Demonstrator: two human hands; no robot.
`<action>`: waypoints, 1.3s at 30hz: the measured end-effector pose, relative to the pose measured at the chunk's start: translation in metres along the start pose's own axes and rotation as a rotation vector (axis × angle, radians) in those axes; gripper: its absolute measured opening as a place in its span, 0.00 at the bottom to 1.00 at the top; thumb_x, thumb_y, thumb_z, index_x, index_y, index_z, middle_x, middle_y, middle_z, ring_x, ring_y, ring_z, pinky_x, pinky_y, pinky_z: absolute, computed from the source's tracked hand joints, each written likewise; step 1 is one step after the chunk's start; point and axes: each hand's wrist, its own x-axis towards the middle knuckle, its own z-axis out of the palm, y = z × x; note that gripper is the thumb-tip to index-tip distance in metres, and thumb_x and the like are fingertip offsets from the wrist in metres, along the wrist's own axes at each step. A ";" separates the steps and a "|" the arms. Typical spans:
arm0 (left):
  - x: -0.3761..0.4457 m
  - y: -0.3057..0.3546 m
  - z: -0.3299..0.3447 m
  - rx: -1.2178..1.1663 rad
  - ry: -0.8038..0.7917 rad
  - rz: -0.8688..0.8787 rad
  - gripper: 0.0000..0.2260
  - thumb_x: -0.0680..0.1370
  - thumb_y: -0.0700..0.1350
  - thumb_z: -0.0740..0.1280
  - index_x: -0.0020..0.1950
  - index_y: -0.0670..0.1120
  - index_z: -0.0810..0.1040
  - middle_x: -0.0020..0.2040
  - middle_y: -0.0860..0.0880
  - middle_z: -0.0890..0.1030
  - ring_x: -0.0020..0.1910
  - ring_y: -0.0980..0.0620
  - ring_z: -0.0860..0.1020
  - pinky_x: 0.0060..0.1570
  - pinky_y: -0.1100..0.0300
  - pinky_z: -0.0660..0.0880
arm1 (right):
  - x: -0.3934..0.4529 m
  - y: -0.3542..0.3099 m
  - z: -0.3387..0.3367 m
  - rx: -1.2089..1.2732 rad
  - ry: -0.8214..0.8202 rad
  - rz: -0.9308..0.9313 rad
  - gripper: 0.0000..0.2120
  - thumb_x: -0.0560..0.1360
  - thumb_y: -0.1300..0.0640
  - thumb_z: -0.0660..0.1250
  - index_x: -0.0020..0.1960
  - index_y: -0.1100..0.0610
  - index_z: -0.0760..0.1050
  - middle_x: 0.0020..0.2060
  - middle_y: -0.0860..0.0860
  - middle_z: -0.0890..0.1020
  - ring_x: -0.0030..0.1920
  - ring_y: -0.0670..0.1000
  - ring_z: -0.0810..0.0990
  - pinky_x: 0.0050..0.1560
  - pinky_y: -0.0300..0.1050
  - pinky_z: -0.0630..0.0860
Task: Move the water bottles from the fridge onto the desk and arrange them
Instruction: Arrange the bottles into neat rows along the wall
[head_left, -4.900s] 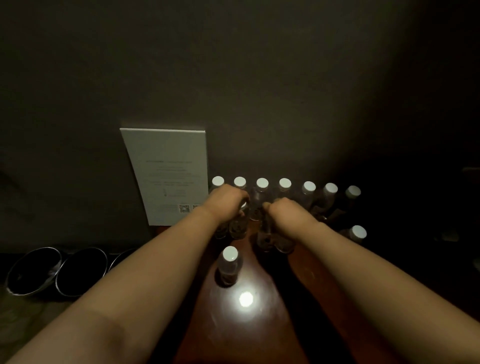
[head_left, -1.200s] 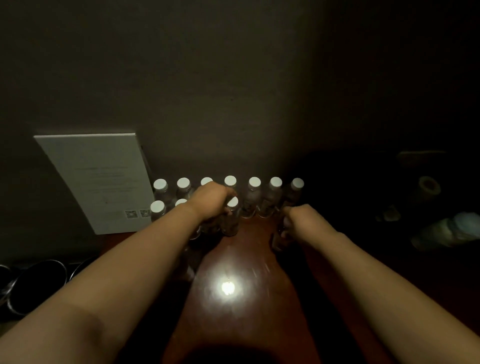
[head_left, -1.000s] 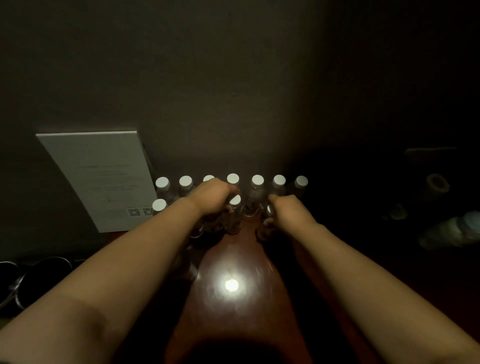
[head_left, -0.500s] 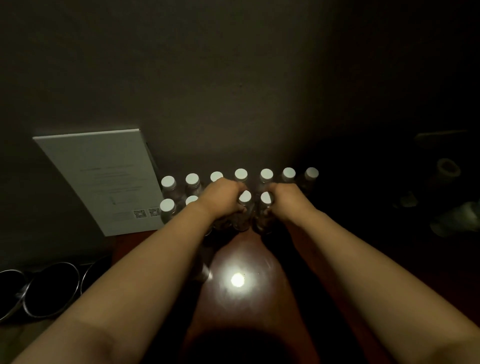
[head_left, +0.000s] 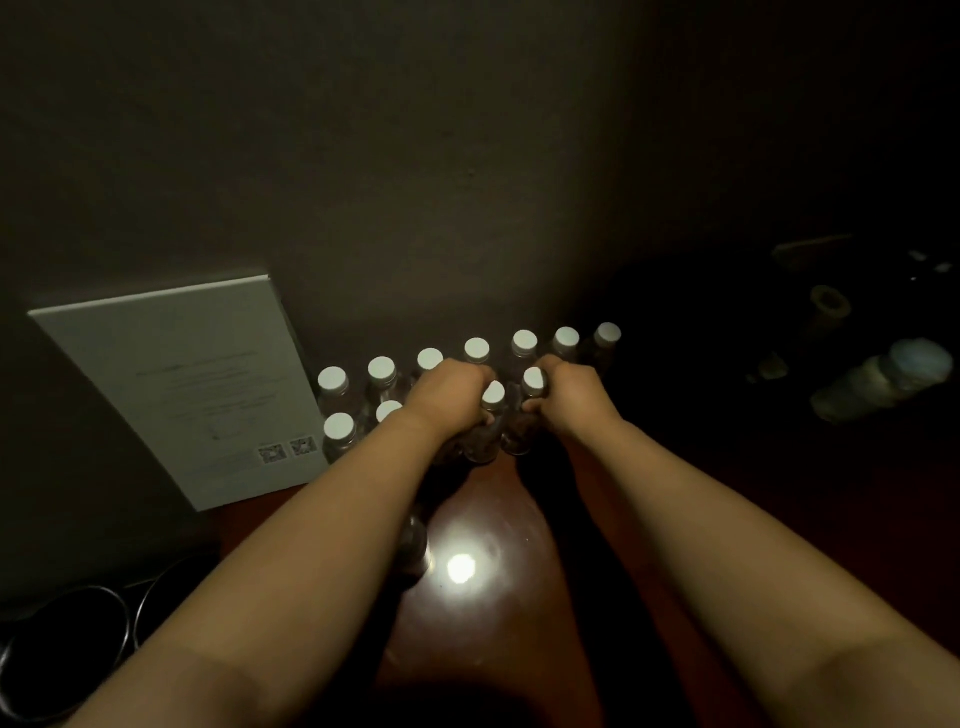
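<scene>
white-capped water bottles (head_left: 523, 347) stand upright in a back row along the wall on the bench (head_left: 488, 613), a shorter second row in front. left hand (head_left: 448, 397) grasps one front-row bottle (head_left: 487, 426); right hand (head_left: 571, 397) grasps the bottle beside it (head_left: 525, 415), the two bottles close together. a printed card (head_left: 176, 384) leans on the wall at left, dark bowls (head_left: 62, 639) below it

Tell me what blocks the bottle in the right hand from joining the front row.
Nothing visible does. The right hand grips its bottle right beside the bottle the left hand holds, both standing on the desk just before the back row.
</scene>
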 end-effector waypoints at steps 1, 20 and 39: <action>0.001 -0.001 0.001 -0.001 0.002 0.004 0.12 0.72 0.47 0.74 0.53 0.46 0.78 0.48 0.47 0.81 0.50 0.45 0.79 0.42 0.57 0.72 | 0.001 0.000 0.002 -0.009 0.004 0.006 0.18 0.70 0.58 0.74 0.59 0.55 0.75 0.53 0.56 0.82 0.54 0.57 0.80 0.52 0.45 0.75; -0.002 -0.002 -0.002 0.035 0.002 0.087 0.10 0.74 0.46 0.74 0.50 0.45 0.77 0.50 0.44 0.82 0.53 0.42 0.79 0.43 0.55 0.71 | -0.143 -0.041 0.103 0.132 -0.263 -0.400 0.31 0.71 0.57 0.71 0.72 0.51 0.66 0.68 0.52 0.71 0.66 0.51 0.70 0.67 0.43 0.68; -0.002 0.001 -0.005 0.047 -0.017 0.047 0.10 0.73 0.47 0.73 0.49 0.46 0.76 0.48 0.45 0.82 0.51 0.43 0.79 0.47 0.52 0.76 | -0.107 0.025 0.042 0.074 -0.080 -0.078 0.18 0.72 0.46 0.73 0.57 0.52 0.73 0.52 0.51 0.82 0.52 0.53 0.80 0.49 0.44 0.75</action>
